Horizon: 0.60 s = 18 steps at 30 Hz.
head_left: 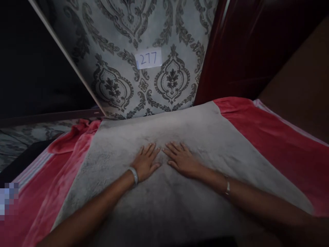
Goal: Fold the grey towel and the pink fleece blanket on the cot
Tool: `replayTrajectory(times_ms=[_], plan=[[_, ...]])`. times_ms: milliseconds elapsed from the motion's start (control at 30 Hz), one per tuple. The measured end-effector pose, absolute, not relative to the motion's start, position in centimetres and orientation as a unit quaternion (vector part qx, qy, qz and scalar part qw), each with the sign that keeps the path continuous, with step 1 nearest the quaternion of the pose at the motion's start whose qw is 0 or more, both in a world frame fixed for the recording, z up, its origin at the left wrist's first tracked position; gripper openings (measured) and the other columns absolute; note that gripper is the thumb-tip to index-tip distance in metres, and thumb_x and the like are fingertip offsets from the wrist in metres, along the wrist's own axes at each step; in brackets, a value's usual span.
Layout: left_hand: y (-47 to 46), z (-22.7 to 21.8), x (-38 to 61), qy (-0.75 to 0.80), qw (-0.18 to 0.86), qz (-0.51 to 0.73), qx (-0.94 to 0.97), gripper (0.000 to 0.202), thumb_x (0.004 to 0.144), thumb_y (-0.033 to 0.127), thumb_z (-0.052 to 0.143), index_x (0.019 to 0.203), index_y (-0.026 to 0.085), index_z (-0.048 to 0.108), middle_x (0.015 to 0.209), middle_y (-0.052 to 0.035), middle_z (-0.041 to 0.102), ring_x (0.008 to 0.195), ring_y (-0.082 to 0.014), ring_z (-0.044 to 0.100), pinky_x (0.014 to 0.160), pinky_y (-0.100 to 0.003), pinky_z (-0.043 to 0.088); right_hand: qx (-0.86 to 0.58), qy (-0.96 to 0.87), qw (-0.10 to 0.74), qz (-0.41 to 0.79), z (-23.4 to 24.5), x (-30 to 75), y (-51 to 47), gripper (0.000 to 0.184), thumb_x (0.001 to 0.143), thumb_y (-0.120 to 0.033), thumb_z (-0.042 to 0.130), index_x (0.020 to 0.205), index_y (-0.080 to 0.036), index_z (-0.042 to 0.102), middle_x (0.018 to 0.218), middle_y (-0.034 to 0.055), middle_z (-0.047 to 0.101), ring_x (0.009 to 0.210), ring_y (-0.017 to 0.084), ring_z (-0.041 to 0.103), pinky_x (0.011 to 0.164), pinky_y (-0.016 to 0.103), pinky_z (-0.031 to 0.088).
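Note:
A grey plush blanket [164, 212] is spread flat in front of me, with faint creases and brushed patches in its pile. My left hand [146, 161] lies palm down on it, fingers spread, a bangle around the wrist. Just to its right, my right hand [181, 158] also rests flat on the grey cloth, its fingers apart and a thin bracelet on the wrist. The two hands are close together but not touching. Neither holds anything.
Under the grey blanket lies a red plush blanket [272, 151], showing at both sides and bunched at the left. Behind stands a patterned wall [144, 27] with a paper label [148, 58] marked 277. A dark red glossy panel [236, 51] rises at right; a dark screen-like panel [38, 61] at left.

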<state>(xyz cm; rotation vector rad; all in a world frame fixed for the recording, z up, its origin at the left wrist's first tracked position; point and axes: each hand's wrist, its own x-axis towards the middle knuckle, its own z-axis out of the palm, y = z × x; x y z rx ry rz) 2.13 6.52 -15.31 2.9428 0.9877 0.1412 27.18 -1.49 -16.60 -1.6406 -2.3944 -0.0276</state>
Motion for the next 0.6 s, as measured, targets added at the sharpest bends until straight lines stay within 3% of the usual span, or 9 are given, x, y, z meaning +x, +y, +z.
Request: replayTrajectory(times_ms=[167, 333, 467, 600], plan=[[6.8, -15.0, 1.6, 0.342, 0.04, 0.008, 0.939, 0.068, 0.099, 0.055, 0.041, 0.159, 0.026, 0.035, 0.168, -0.013, 0.026, 0.156, -0.0336, 0.021, 0.124, -0.061, 0.019, -0.593, -0.8, 0.09, 0.006, -16.0, 30.6, -0.8, 0.059, 0.105, -0.054, 0.033, 0.158, -0.031, 0.039, 0.165, 0.0054, 0.031, 0.152, 0.03, 0.028, 0.121, 0.055, 0.025], [10.0, -11.8, -7.3, 0.544, 0.016, -0.049, 0.837, 0.061, 0.101, 0.045, 0.035, 0.159, 0.027, 0.034, 0.168, -0.0087, 0.027, 0.157, -0.0318, 0.019, 0.123, -0.061, 0.016, -0.778, -0.627, 0.045, -0.007, -14.9, 43.8, -3.8, 0.056, 0.106, -0.045, 0.03, 0.158, -0.027, 0.04, 0.165, 0.0078, 0.032, 0.15, 0.033, 0.031, 0.117, 0.058, 0.03], [9.1, -9.8, -16.0, 0.667, 0.052, -0.058, 0.741, 0.062, 0.104, 0.039, 0.021, 0.162, 0.017, 0.025, 0.171, -0.0113, 0.017, 0.157, -0.0331, 0.014, 0.122, -0.064, 0.015, -0.876, -0.48, 0.038, 0.041, -14.0, 51.0, -9.5, 0.055, 0.107, -0.044, 0.032, 0.157, -0.024, 0.041, 0.163, 0.0145, 0.035, 0.147, 0.036, 0.034, 0.111, 0.062, 0.035], [5.7, -9.7, -18.4, 0.726, 0.015, -0.037, 0.686, 0.061, 0.104, 0.038, 0.023, 0.155, 0.008, 0.038, 0.169, -0.019, 0.019, 0.156, -0.0365, 0.017, 0.12, -0.062, 0.024, -0.893, -0.446, 0.051, 0.013, -14.1, 49.6, -13.6, 0.06, 0.106, -0.048, 0.031, 0.158, -0.019, 0.038, 0.162, 0.0213, 0.032, 0.146, 0.042, 0.033, 0.105, 0.068, 0.039]])
